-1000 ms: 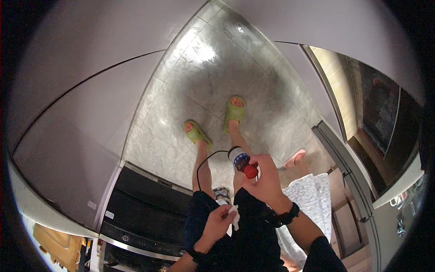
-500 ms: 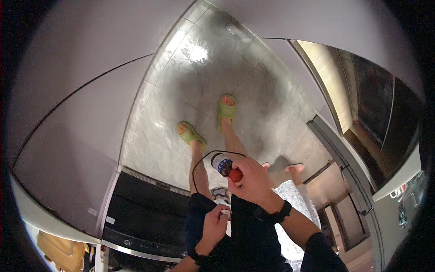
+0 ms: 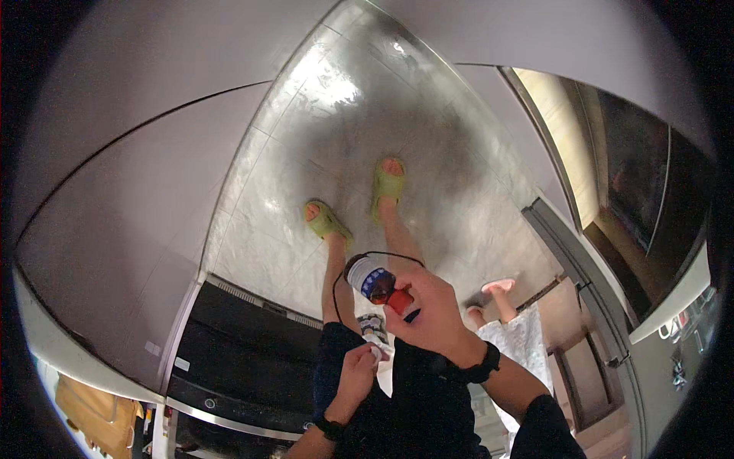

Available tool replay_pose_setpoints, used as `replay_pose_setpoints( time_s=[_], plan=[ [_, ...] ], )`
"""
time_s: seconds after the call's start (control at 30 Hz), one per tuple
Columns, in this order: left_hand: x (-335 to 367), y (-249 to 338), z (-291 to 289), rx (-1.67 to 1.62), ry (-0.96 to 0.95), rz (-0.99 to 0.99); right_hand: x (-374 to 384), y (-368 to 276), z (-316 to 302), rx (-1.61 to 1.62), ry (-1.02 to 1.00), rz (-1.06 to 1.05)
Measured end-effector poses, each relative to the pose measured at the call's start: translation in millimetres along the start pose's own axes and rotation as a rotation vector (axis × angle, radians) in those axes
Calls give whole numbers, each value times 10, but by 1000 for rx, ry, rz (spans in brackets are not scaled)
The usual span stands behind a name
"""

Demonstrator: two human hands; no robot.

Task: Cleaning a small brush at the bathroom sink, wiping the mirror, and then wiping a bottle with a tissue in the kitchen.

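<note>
My right hand is closed around the red-capped end of a dark bottle with a white and blue label. The bottle lies tilted, its base toward the upper left and its red cap among my fingers. Lower and to the left, my left hand grips the white end of a small bottle with a dark-and-light patterned body. My fingers and thumb wrap that end, so part of it is hidden. The two bottles are apart, both in front of my legs. A thin black cord loops around them.
Another person in a white patterned garment and pink slippers stands at my right. A black appliance front is at my left. Pale cabinets line both sides, with an open compartment at the right. My green slippers rest on grey floor tiles.
The red-capped bottle has tilted and come slightly left, showing more of its label. The other person has shifted a little to the right. My left hand keeps its hold.
</note>
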State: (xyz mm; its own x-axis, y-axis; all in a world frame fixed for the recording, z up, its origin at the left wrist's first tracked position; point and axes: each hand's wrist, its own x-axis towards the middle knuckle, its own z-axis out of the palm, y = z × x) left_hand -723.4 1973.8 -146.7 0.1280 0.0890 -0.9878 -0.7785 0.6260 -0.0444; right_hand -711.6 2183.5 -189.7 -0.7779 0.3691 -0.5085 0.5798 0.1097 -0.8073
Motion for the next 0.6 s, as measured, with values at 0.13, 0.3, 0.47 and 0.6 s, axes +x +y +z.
replay_pose_setpoints(
  time_s=[0.13,0.3,0.47,0.6],
  plan=[
    [239,-438,-105,622,-225,457,30,-65,76,-57,9,-108],
    [119,-312,-112,441,-226,35,-184,-92,231,53,30,5],
    [165,-391,-369,702,-340,462,-218,-134,245,52,0,-41],
    [266,-297,-590,935,-140,479,-305,-82,205,119,66,65]
  ],
)
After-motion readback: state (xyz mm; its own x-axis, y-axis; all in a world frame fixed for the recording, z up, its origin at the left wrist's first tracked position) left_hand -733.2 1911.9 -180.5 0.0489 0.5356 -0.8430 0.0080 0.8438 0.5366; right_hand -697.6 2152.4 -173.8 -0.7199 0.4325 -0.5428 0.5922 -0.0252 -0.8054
